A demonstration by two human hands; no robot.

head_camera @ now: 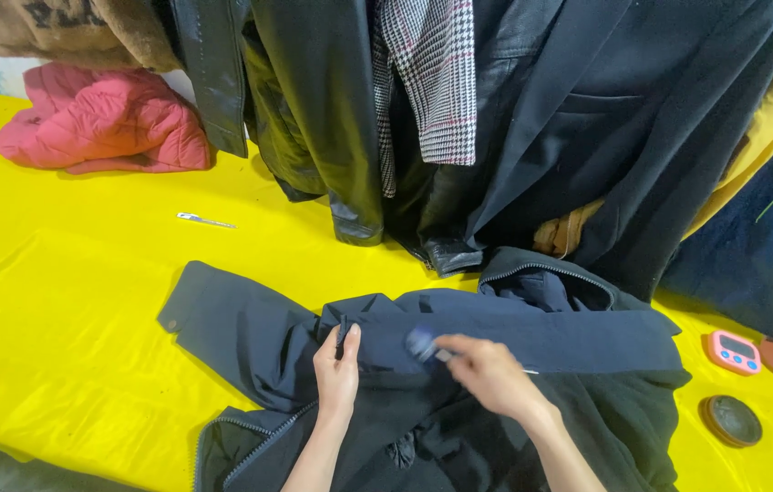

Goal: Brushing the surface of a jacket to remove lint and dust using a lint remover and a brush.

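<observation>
The navy jacket (459, 364) lies at six o'clock on the yellow table (86, 301). The left hand (338, 374) pinches a fold; the right hand (491, 372) grips a small blue-tipped tool (423, 344), apparently marking or brushing the cloth. The next stroke needs taut fabric.

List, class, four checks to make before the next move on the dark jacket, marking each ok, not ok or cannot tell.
1. Dark jacket lies spread on the yellow table cover: ok.
2. Left hand pins the fabric fold: ok.
3. Right hand grips the small blue-tipped tool: ok, though blurred.
4. What kind of tool it is: cannot tell.
5. Pink timer sits off the jacket: ok.
</observation>
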